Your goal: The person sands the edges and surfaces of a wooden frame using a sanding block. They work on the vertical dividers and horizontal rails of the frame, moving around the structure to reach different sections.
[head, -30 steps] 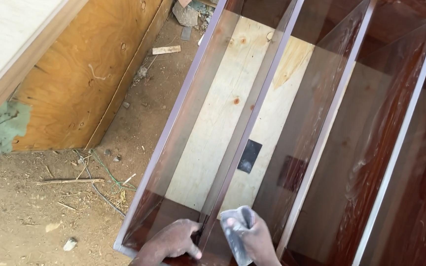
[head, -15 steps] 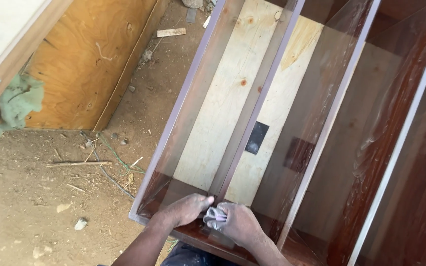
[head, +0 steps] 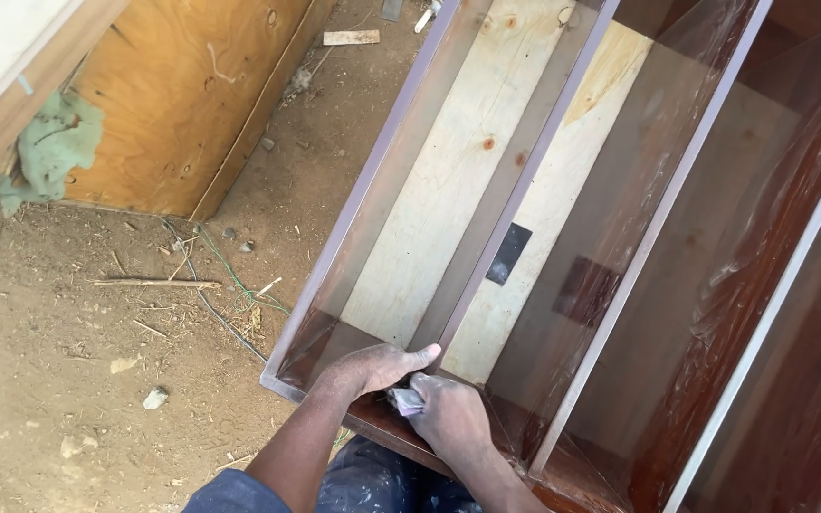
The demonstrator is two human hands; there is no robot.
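Dirt ground [head: 68,380] with a stick [head: 156,283] lies left of a dark-varnished wooden cabinet frame [head: 358,199]. The left hand [head: 372,366] rests flat, fingers extended and holding nothing, on the frame's near end beside an upright divider [head: 515,190]. Just right, the right hand [head: 450,418] is closed around a small pale rag [head: 405,400], pressed against the near rail

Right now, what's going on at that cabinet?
A person leans over a dark red-brown varnished wooden shelf unit lying on its back on dirt ground. The left hand rests flat on the near end panel by a divider. The right hand presses a small crumpled grey cloth against that panel. Pale plywood shows through the open back.
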